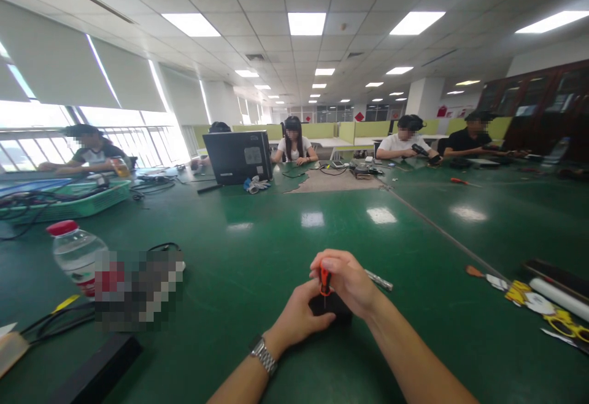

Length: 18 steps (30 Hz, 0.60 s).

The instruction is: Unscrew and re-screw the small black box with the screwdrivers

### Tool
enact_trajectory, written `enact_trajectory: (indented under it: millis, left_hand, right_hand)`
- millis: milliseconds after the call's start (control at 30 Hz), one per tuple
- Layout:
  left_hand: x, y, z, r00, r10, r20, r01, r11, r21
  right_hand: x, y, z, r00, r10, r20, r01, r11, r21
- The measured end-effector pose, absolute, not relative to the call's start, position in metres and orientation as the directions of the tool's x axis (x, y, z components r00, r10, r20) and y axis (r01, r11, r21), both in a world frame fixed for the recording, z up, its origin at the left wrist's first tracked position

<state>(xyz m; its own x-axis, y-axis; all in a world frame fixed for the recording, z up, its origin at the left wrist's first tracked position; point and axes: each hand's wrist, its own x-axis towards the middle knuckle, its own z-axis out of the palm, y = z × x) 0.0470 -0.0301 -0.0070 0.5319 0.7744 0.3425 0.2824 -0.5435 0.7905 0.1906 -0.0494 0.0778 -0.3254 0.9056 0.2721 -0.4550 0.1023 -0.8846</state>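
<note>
My right hand is closed around an orange and black screwdriver held upright, its thin shaft pointing down. Beneath the tip lies a dark box-like object on the green table, partly covered by my hands; its exact kind does not show. My left hand, with a metal watch on the wrist, grips that dark object from the left, thumb along its near side. Just beyond my right hand rests a shiny silver bar-shaped item, partly hidden.
To the left stand a red-capped water bottle, a long black bar and a green basket of cables. Yellow-handled scissors lie at the right. A monitor and several people are across the table.
</note>
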Motion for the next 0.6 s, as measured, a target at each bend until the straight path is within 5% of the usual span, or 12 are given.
enact_trajectory:
  millis: [133,300,467,600]
  left_hand:
    - [0.047,-0.030,-0.009,0.519,0.784,0.341,0.267,-0.528,0.806]
    - [0.048,-0.030,-0.007,0.540,0.772,0.335,0.289,-0.544,0.788]
    - [0.048,-0.031,-0.003,0.540,0.761,0.358,0.286,-0.567,0.773]
    - [0.048,-0.030,-0.003,0.551,0.754,0.357,0.277,-0.569,0.774]
  right_hand:
    - [0.183,-0.053,0.077,-0.291,0.901,0.322,-0.518,0.134,-0.845]
    - [0.189,-0.048,0.080,-0.216,0.916,0.338,-0.385,0.238,-0.892]
    - [0.193,-0.045,0.080,-0.190,0.922,0.336,-0.551,0.183,-0.814]
    - [0.190,-0.049,0.075,-0.228,0.930,0.289,-0.426,0.171,-0.888]
